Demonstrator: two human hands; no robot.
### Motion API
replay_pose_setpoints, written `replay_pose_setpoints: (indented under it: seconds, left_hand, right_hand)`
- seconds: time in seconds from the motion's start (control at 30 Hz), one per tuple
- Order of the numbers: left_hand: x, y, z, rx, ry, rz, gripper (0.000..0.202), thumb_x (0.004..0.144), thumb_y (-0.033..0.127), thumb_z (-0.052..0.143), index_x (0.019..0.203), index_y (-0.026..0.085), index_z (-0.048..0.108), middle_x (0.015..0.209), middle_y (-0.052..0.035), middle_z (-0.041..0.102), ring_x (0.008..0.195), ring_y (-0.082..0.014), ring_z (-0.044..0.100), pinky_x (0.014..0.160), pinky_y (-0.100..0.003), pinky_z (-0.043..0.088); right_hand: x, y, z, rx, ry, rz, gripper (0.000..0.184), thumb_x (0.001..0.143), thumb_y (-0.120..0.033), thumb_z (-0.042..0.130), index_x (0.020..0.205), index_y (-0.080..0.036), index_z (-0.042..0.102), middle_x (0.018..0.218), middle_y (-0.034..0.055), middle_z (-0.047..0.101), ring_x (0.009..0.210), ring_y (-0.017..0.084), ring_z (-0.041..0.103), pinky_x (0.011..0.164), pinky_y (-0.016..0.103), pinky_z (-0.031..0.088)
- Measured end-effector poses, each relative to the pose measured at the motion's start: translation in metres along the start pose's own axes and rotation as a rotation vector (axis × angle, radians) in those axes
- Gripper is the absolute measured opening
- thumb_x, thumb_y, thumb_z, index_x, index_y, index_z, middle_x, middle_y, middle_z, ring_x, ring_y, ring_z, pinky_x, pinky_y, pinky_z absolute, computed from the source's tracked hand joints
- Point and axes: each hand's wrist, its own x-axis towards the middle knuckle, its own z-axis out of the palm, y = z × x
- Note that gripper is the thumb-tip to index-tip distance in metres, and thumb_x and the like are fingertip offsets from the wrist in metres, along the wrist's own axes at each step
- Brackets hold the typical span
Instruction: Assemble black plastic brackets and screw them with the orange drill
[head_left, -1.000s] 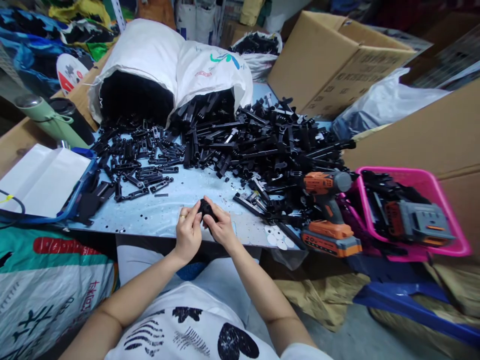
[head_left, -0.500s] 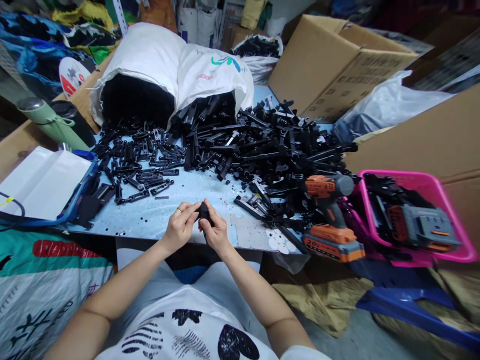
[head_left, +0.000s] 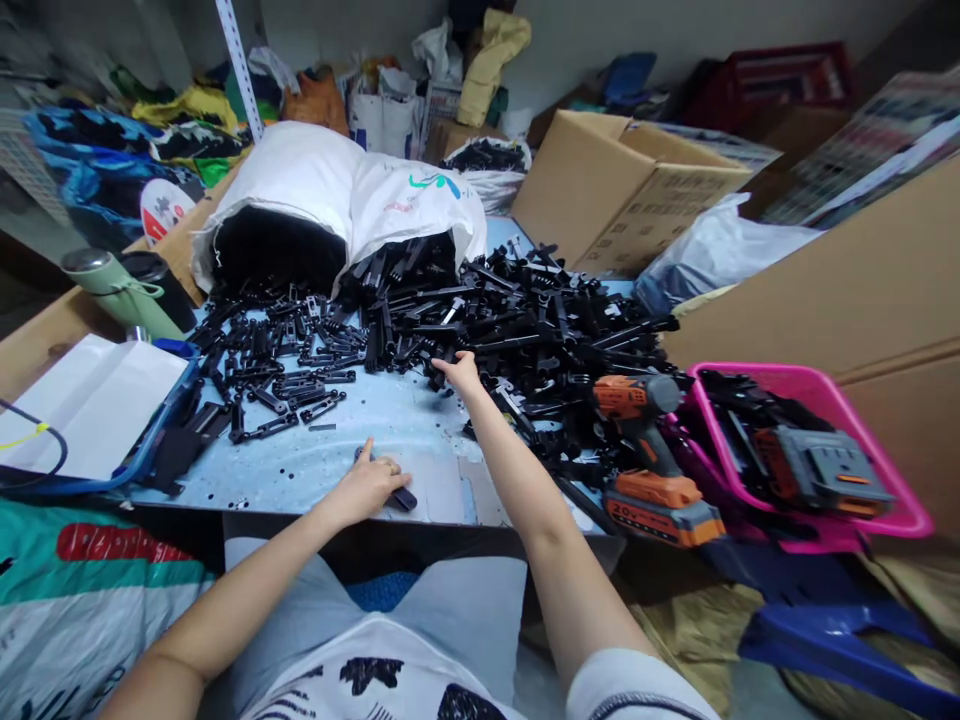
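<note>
My left hand rests low over the table near its front edge, its fingers closed around a long black plastic part whose ends stick out on both sides. Stretched forward, my right hand is at the near edge of a heap of long black plastic parts. Its thumb and a finger are apart; the other fingers are partly hidden, and the dark pieces under it look blurred. Left of that heap lie many smaller black link-shaped parts on the light blue tabletop.
Two white sacks lie at the back with black parts spilling out. An orange cordless drill stands at the right, beside a pink basket. A cardboard box, a green flask and a blue tray surround the work area.
Both hands were together on a black part near the table edge. My right hand has let go and moved forward to the heap; my left hand has lowered with the part. The view has tilted up.
</note>
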Motion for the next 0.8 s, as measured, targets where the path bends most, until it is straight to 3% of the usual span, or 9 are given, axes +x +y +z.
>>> replay_pose_setpoints:
  seconds: [0.07, 0.17, 0.27, 0.33, 0.47, 0.57, 0.67, 0.8]
  left_hand:
    - [0.002, -0.002, -0.002, 0.076, -0.019, -0.036, 0.04, 0.087, 0.006, 0.039, 0.12, 0.021, 0.056, 0.093, -0.0077, 0.065, 0.093, -0.0212, 0.058, 0.099, -0.049, 0.033]
    - [-0.001, -0.005, 0.003, 0.154, 0.026, -0.181, 0.041, 0.087, 0.005, 0.037, 0.124, 0.016, 0.052, 0.092, -0.0108, 0.064, 0.089, -0.0223, 0.059, 0.083, -0.038, 0.042]
    - [-0.004, -0.007, 0.012, 0.125, 0.059, -0.283, 0.036, 0.089, 0.01, 0.042, 0.123, 0.014, 0.052, 0.096, -0.0129, 0.062, 0.093, -0.0248, 0.057, 0.078, -0.036, 0.041]
    - [-0.003, -0.008, 0.016, 0.064, 0.082, -0.283, 0.034, 0.09, 0.02, 0.048, 0.123, 0.016, 0.051, 0.1, -0.0127, 0.061, 0.095, -0.0254, 0.056, 0.08, -0.036, 0.041]
    - [0.003, -0.012, 0.017, -0.043, 0.073, -0.232, 0.035, 0.09, 0.029, 0.05, 0.123, 0.019, 0.051, 0.102, -0.0103, 0.06, 0.097, -0.0236, 0.054, 0.083, -0.034, 0.042]
    - [0.006, -0.013, 0.011, -0.094, 0.03, -0.2, 0.034, 0.091, 0.026, 0.045, 0.123, 0.018, 0.05, 0.107, -0.01, 0.059, 0.102, -0.0233, 0.053, 0.087, -0.035, 0.041]
    - [0.007, -0.012, 0.005, -0.128, -0.004, -0.175, 0.036, 0.091, 0.026, 0.042, 0.126, 0.019, 0.047, 0.115, -0.0098, 0.057, 0.108, -0.0235, 0.05, 0.093, -0.037, 0.038]
    - [0.006, -0.008, 0.001, -0.14, 0.01, -0.196, 0.056, 0.078, 0.055, 0.057, 0.12, 0.019, 0.048, 0.111, -0.0114, 0.057, 0.104, -0.0286, 0.053, 0.087, -0.039, 0.041]
  right_hand:
    - [0.002, -0.001, -0.001, 0.095, -0.044, 0.017, 0.042, 0.076, -0.038, 0.063, 0.107, -0.014, 0.048, 0.088, 0.0079, 0.065, 0.072, 0.015, 0.061, 0.066, 0.026, 0.049]
    - [-0.018, 0.016, -0.005, 0.241, -0.165, 0.062, 0.026, 0.077, -0.034, 0.059, 0.093, -0.015, 0.051, 0.08, 0.0061, 0.064, 0.063, 0.012, 0.06, 0.058, 0.024, 0.049]
    - [-0.054, 0.045, -0.015, 0.449, -0.377, 0.119, 0.03, 0.074, -0.039, 0.062, 0.091, -0.017, 0.051, 0.074, 0.0012, 0.061, 0.053, 0.009, 0.053, 0.049, 0.021, 0.044]
    - [-0.081, 0.061, -0.024, 0.453, -0.468, 0.067, 0.038, 0.072, -0.047, 0.064, 0.095, -0.019, 0.052, 0.071, -0.0018, 0.058, 0.05, 0.008, 0.049, 0.048, 0.021, 0.042]
    - [-0.129, 0.072, -0.04, -0.072, -0.712, -0.347, 0.043, 0.078, -0.052, 0.06, 0.107, -0.02, 0.058, 0.093, 0.0038, 0.065, 0.08, 0.017, 0.06, 0.071, 0.027, 0.045]
    - [-0.151, 0.068, -0.042, -0.528, -0.829, -0.589, 0.038, 0.088, -0.052, 0.049, 0.11, -0.023, 0.059, 0.097, 0.0053, 0.066, 0.083, 0.018, 0.062, 0.07, 0.026, 0.041]
    - [-0.159, 0.062, -0.034, -0.817, -0.807, -0.703, 0.037, 0.092, -0.051, 0.042, 0.104, -0.022, 0.06, 0.09, 0.0058, 0.065, 0.076, 0.017, 0.062, 0.062, 0.025, 0.035]
    - [-0.166, 0.057, -0.026, -0.935, -0.666, -0.728, 0.039, 0.094, -0.052, 0.035, 0.104, -0.022, 0.058, 0.087, 0.0057, 0.064, 0.071, 0.015, 0.06, 0.059, 0.025, 0.03]
